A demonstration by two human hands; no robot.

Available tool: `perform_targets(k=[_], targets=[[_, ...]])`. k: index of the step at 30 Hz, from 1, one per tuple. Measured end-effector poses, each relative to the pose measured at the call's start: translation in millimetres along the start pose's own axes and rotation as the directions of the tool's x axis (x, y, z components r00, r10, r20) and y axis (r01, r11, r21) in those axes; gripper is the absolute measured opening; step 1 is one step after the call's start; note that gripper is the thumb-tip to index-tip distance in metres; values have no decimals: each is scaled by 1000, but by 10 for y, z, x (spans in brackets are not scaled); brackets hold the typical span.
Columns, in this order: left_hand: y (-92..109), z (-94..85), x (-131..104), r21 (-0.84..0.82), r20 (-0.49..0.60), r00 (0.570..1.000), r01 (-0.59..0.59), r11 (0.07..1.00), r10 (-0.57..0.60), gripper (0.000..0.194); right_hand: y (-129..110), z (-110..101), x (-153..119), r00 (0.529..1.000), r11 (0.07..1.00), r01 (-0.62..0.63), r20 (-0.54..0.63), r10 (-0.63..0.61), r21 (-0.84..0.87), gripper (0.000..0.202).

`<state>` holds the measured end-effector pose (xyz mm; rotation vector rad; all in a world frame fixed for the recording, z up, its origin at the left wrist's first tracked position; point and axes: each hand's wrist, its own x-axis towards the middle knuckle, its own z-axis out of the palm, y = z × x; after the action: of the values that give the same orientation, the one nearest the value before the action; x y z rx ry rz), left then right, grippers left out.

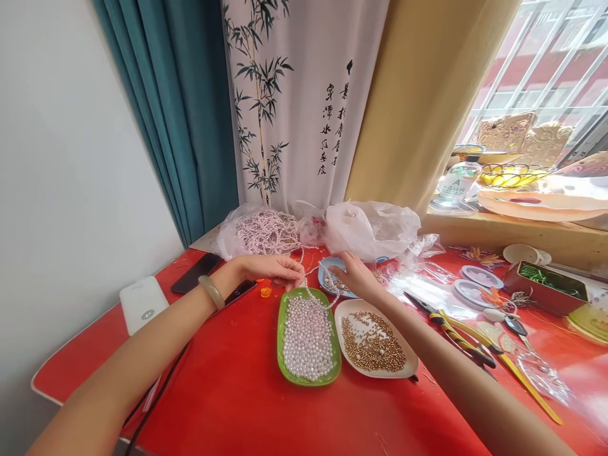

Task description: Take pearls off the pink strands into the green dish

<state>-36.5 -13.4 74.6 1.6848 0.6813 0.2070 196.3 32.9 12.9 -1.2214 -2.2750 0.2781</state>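
My left hand [285, 269], a bangle [211, 292] on its wrist, is closed in a pinch on a strand of pearl beads [306, 285] above the far end of a green tray [280, 361]. The strand hangs down toward the tray, which holds many loose white and pinkish pearl beads [308, 342]. My right hand [352, 275] reaches over a small blue dish [325, 266] with small beads in it. Its fingers are bent together; what they hold, if anything, is hidden. Below the right forearm lies a white dish [412, 367] of small gold beads [373, 342].
Behind stand a bag of pink bead strands [266, 233] and a white plastic bag [370, 228]. Pliers [456, 329], a yellow tool [532, 386], ribbon spools [477, 292] and a red box [541, 291] lie right. Phones [194, 272] and a white device [142, 305] lie left.
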Motion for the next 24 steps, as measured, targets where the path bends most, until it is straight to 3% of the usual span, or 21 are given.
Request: perform_targets(k=[3, 6, 12, 17, 24], targets=[[-9, -35, -12, -11, 9, 1000, -20, 1000, 20, 26, -4, 89, 98, 997, 987, -73, -16, 76, 145, 47], [-1, -59, -25, -15, 8, 1000, -27, 1000, 28, 25, -63, 120, 191, 995, 958, -86, 64, 72, 273, 24], [-57, -75, 2, 31, -29, 999, 43, 999, -42, 29, -201, -93, 189, 991, 884, -128, 95, 95, 449, 35], [-157, -25, 100, 51, -61, 993, 108, 993, -105, 26, -353, -406, 62, 985, 648, -171, 137, 103, 743, 34], [-158, 29, 182, -14, -261, 963, 65, 998, -66, 42, -489, -698, -124, 949, 332, -269, 189, 253, 904, 24]])
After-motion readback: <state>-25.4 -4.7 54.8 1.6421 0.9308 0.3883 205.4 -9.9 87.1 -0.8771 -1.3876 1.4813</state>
